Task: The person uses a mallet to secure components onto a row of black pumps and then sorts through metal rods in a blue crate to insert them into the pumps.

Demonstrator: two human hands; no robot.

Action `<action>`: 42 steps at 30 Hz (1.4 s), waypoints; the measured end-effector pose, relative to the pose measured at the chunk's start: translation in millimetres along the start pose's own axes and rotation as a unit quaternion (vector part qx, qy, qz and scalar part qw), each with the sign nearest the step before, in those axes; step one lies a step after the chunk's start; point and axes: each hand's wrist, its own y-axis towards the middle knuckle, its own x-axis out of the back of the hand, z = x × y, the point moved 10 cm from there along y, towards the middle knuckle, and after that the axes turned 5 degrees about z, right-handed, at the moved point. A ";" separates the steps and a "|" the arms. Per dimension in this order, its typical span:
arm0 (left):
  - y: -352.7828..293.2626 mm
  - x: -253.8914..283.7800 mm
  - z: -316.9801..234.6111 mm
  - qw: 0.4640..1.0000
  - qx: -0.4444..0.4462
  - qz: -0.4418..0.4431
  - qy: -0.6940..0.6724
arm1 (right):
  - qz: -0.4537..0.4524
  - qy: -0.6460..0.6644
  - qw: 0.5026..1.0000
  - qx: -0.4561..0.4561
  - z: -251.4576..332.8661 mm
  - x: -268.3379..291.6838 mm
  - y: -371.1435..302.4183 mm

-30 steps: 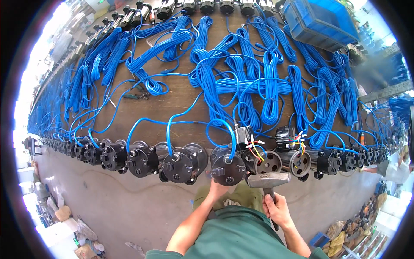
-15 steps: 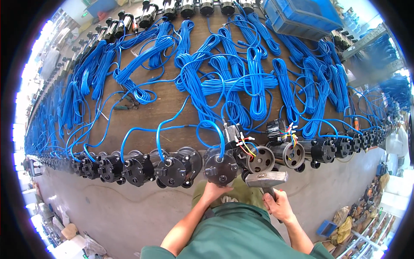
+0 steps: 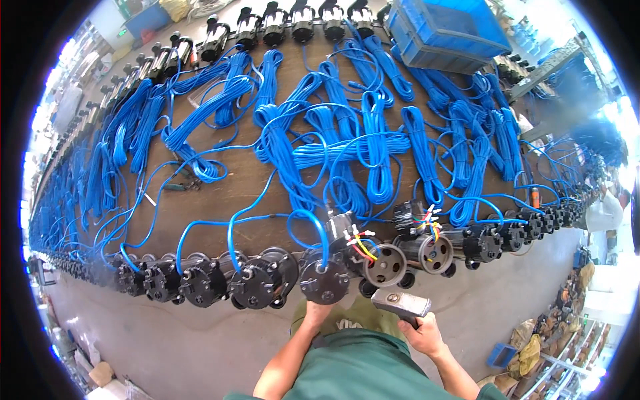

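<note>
Left hand (image 3: 315, 312) seemingly clasped under the black motor cap (image 3: 323, 282); right hand (image 3: 422, 335) fisted round hammer (image 3: 401, 303) just beside.

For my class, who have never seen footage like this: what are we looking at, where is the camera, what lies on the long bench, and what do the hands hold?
The camera sits on a person's head and looks down; its fisheye lens bends straight edges. The long brown bench carries bundles of blue cable and a row of black round motor-like units along its near edge. A blue crate stands at the far side. The left hand grips the underside of one black unit. The right hand holds a hammer, head raised near the units.
</note>
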 end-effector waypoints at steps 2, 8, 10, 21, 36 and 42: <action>2.1 -3.0 -0.8 0.999 0.045 0.023 -0.019 | -0.018 0.006 1.000 0.019 13.2 14.6 -1.5; -13.1 0.6 -28.2 0.964 0.248 0.098 0.008 | -0.072 0.040 0.995 -0.053 -24.2 77.4 -18.8; -18.8 6.3 -35.5 0.961 0.264 0.081 -0.006 | -0.055 0.064 0.996 -0.035 -16.3 91.8 -14.5; -9.7 -2.2 7.1 0.986 0.164 -0.015 -0.020 | 0.096 0.080 0.986 -0.106 -11.5 -14.9 14.5; -52.3 37.3 -7.6 0.957 0.273 0.096 -0.009 | 0.005 -0.058 0.998 -0.012 13.4 -14.8 5.8; -35.5 24.4 -202.2 0.986 -0.087 -0.077 0.119 | -0.011 -0.042 0.998 -0.046 56.4 -6.6 18.2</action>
